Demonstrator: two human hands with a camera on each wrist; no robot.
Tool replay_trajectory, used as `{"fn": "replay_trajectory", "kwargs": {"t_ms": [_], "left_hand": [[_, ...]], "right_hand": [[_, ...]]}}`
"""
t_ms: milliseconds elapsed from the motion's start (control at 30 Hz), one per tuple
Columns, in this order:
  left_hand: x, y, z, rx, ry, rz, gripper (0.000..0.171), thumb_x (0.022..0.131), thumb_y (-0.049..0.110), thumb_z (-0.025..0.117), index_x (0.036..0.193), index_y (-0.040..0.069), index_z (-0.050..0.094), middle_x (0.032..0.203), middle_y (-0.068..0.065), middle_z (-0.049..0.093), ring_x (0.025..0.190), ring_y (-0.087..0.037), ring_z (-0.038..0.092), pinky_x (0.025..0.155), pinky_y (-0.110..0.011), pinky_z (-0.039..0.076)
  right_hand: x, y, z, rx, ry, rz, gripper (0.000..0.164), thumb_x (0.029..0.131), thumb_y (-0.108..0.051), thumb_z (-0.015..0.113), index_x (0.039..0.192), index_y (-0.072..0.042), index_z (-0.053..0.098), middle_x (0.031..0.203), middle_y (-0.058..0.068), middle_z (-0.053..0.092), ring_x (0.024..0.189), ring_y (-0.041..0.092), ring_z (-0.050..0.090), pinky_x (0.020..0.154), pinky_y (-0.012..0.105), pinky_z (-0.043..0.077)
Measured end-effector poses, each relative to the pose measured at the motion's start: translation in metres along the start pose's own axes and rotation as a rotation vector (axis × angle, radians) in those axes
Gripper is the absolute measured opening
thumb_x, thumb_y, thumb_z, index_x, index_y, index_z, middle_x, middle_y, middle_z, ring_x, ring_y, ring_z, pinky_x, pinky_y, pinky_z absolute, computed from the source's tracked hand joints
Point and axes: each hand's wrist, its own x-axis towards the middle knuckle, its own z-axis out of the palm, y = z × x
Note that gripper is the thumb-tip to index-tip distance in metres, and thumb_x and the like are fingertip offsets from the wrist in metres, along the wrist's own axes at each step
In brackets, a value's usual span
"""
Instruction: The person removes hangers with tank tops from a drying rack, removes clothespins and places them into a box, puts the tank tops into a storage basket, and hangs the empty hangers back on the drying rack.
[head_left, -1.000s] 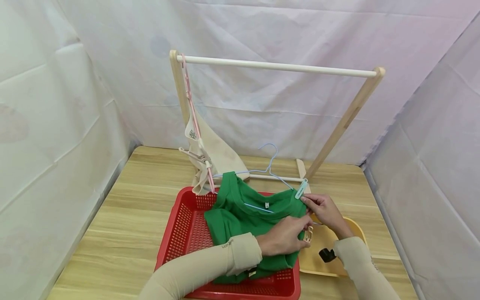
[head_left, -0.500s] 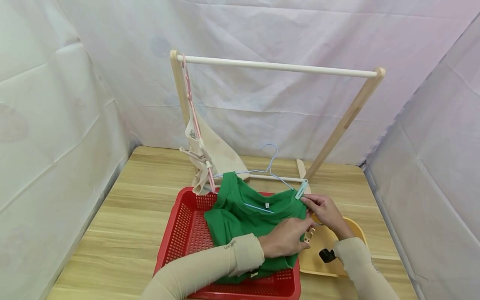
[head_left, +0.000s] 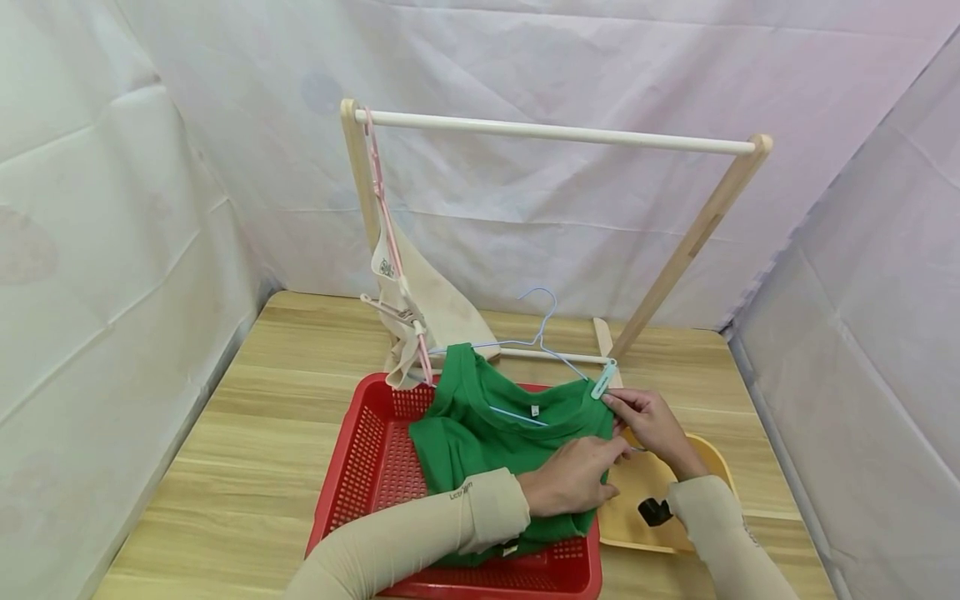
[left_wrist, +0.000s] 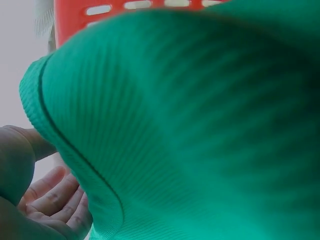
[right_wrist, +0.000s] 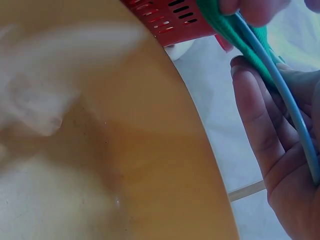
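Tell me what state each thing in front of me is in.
Clothes rack: standing.
Pink hanger: hooked on the rack.
Cream cloth: hanging on the pink hanger.
Blue hanger: off the rack.
Green ribbed top: on the blue hanger.
Mint clothespin: clipped at the top's shoulder.
Red basket: open-topped, partly covered.
Yellow tray: open-topped, partly hidden.
Right hand: pinches the top near the clothespin.
Left hand: over the top, grip unclear.
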Motion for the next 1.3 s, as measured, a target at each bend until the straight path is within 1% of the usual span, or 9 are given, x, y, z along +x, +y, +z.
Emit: {"fn": "replay_trajectory", "kwargs": {"t_ms": [200,333,433,500,633,767,933,1200,1300], "left_hand": [[0.0,-0.001,-0.003,-0.011,0.01,0.014,0.038,0.088,0.022,0.077,0.121,0.015,0.061,0.116,0.006,0.067,0.093,0.003,0.057,0.078,-0.006,0.042],[0.0,0.0,-0.008,-0.021,0.03,0.026,0.033,0.089,0.022,0.076,0.118,0.014,0.062,0.113,0.007,0.067,0.097,0.002,0.059,0.082,-0.006,0.043],[0.0,0.001,-0.014,-0.032,0.058,0.039,0.029,0.089,0.022,0.076,0.115,0.013,0.064,0.11,0.007,0.068,0.095,0.001,0.06,0.081,-0.006,0.042],[-0.002,0.002,-0.019,-0.047,0.075,0.047,0.025,0.091,0.022,0.074,0.112,0.012,0.065,0.107,0.007,0.069,0.092,0.001,0.061,0.079,-0.005,0.042],[-0.009,0.002,-0.034,-0.063,0.115,0.059,0.018,0.094,0.022,0.07,0.108,0.012,0.066,0.102,0.006,0.069,0.09,-0.001,0.062,0.078,-0.006,0.042],[-0.018,-0.004,-0.051,-0.061,0.162,0.064,0.015,0.095,0.021,0.068,0.106,0.011,0.067,0.102,0.003,0.07,0.092,-0.005,0.064,0.08,-0.01,0.045],[-0.032,-0.017,-0.072,-0.073,0.215,0.006,0.018,0.096,0.02,0.066,0.109,0.008,0.067,0.107,-0.002,0.07,0.098,-0.012,0.066,0.083,-0.017,0.049],[-0.051,-0.035,-0.099,-0.128,0.326,-0.132,0.025,0.098,0.02,0.064,0.119,0.007,0.065,0.117,-0.008,0.068,0.107,-0.021,0.066,0.09,-0.031,0.052],[-0.058,-0.042,-0.105,-0.146,0.368,-0.161,0.029,0.097,0.019,0.064,0.123,0.005,0.063,0.121,-0.011,0.066,0.112,-0.024,0.063,0.093,-0.037,0.052]], "right_hand": [[0.003,0.025,-0.002,0.004,0.0,-0.006,0.026,0.103,-0.005,0.05,0.115,0.012,0.066,0.073,0.013,0.071,0.058,0.02,0.067,0.055,0.043,0.056],[0.002,0.032,-0.004,-0.008,0.016,-0.021,0.026,0.103,-0.007,0.052,0.116,0.009,0.067,0.076,0.01,0.072,0.061,0.014,0.067,0.056,0.037,0.057],[0.0,0.032,-0.005,-0.005,0.024,-0.035,0.026,0.103,-0.008,0.052,0.115,0.008,0.068,0.079,0.009,0.073,0.064,0.011,0.067,0.058,0.033,0.057],[-0.001,0.032,-0.005,0.001,0.02,-0.044,0.026,0.103,-0.008,0.052,0.115,0.008,0.068,0.081,0.008,0.073,0.065,0.01,0.067,0.059,0.032,0.057],[-0.001,0.031,-0.004,0.017,0.017,-0.043,0.026,0.103,-0.008,0.052,0.114,0.009,0.068,0.078,0.004,0.073,0.063,0.011,0.067,0.058,0.036,0.058],[-0.001,0.031,-0.003,0.049,0.012,-0.062,0.026,0.103,-0.006,0.051,0.115,0.013,0.066,0.074,0.006,0.071,0.058,0.02,0.067,0.055,0.04,0.057],[-0.001,0.031,-0.004,0.068,-0.003,-0.109,0.026,0.103,-0.002,0.049,0.117,0.015,0.063,0.073,0.012,0.07,0.056,0.028,0.065,0.054,0.043,0.056],[-0.002,0.031,-0.005,0.038,0.022,-0.095,0.026,0.103,-0.004,0.051,0.116,0.014,0.065,0.07,0.009,0.068,0.055,0.022,0.065,0.054,0.041,0.056],[-0.002,0.032,-0.005,0.039,0.024,-0.087,0.026,0.103,-0.004,0.052,0.116,0.013,0.065,0.07,0.008,0.068,0.056,0.021,0.065,0.054,0.041,0.056]]}}
